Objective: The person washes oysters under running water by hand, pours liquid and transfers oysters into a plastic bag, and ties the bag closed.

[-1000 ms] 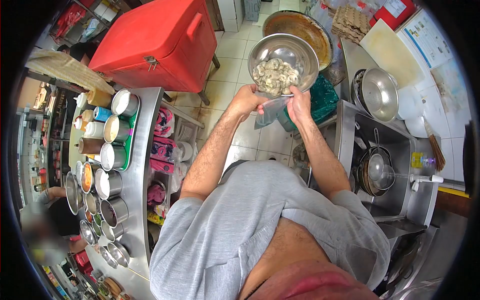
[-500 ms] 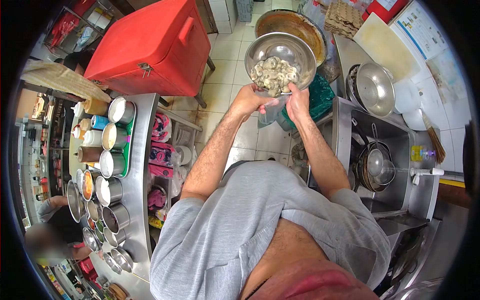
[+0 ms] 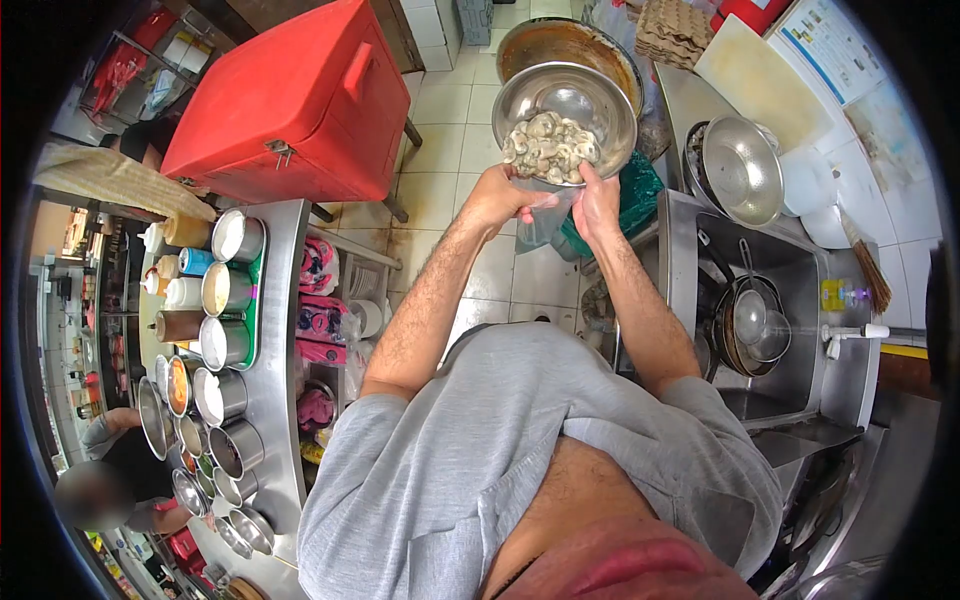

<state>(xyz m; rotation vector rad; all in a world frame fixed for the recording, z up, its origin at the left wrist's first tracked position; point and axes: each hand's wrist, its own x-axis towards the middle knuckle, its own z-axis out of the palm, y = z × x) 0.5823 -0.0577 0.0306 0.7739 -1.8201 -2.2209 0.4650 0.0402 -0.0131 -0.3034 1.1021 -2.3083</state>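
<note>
A shiny metal bowl (image 3: 606, 105) is held out in front of me, tipped slightly my way. Wet grey-white pieces (image 3: 550, 146), like shucked shellfish, are heaped along its near side. My right hand (image 3: 597, 203) grips the near rim, thumb over the edge beside the pieces. Under that rim, my left hand (image 3: 503, 200) is closed on the mouth of a clear plastic bag (image 3: 539, 228). The bag hangs between both hands; its contents are hard to make out. Fingers beneath the bowl are partly hidden.
A stained large pan (image 3: 520, 45) lies beyond the bowl. At left are a red cooler box (image 3: 285, 100) and a steel counter (image 3: 285, 400) with several containers. The sink (image 3: 800, 290) at right holds pans and strainers. Another person (image 3: 130, 470) is at far left.
The pieces that bulged over the bowl's near rim now lie inside it. The bowl is tipped a little less, and the bag's mouth shows more. Both hands keep nearly the same place.
</note>
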